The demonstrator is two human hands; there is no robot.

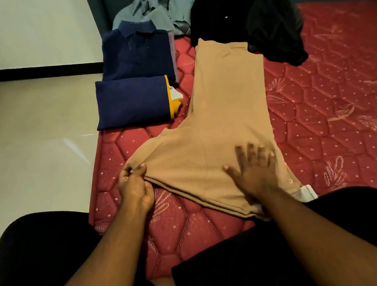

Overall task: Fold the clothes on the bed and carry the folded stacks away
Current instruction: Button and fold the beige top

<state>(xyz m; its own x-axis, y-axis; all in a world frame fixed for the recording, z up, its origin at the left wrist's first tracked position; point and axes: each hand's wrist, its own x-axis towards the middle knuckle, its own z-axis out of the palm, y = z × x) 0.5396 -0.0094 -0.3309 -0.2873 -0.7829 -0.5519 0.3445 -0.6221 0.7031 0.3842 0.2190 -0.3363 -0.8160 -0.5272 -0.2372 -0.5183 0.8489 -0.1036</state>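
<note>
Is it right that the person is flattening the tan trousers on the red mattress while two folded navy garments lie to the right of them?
Not quite. The head view shows the two folded navy garments lying to the left of the tan trousers, by the edge of the red mattress. The rest holds: the right hand presses the trousers flat while the left hand pinches their edge.

A pair of trousers (pixel 230 117) lies lengthwise on the mattress (pixel 329 113) in the middle of the frame, its waist end nearest the bottom. The left hand (pixel 134 185) pinches the trousers' lower left corner; the right hand (pixel 255 171) lies flat on them to the right. Left of the trousers, two folded shirts sit one behind the other: a folded shirt (pixel 132 102) in front, a collared shirt (pixel 137 54) behind it. Along the top of the frame lie a crumpled shirt (pixel 156 10) at the left and a heap of clothes (pixel 248 20) to its right. The floor (pixel 36 136) fills the left side.
</note>
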